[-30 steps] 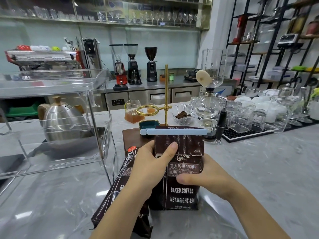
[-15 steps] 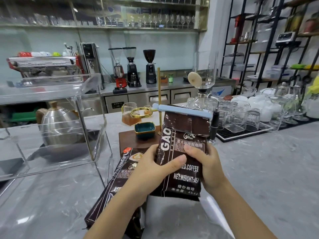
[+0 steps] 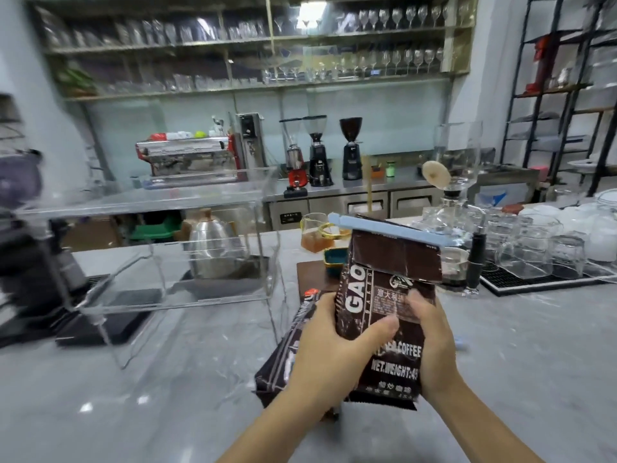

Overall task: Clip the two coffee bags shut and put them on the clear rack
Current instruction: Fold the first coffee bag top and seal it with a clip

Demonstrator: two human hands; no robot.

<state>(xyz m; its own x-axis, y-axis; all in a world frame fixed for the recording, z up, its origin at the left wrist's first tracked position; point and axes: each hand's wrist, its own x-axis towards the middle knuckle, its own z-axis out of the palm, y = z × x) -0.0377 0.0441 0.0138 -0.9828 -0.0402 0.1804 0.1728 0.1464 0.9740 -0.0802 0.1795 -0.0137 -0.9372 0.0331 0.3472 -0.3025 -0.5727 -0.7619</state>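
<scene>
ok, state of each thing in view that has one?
clipped coffee bag: lifted, held by both hands
blue clip: clamped across its folded top
second coffee bag: lying on the counter, clip not visible
clear rack: no bags on it
left hand: grips bag
right hand: grips bag

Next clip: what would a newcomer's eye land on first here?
The dark coffee bag, held up at center by the left hand and right hand, with a light blue clip across its folded top. A second bag lies on the counter beneath, and the clear rack stands to the left.
</scene>
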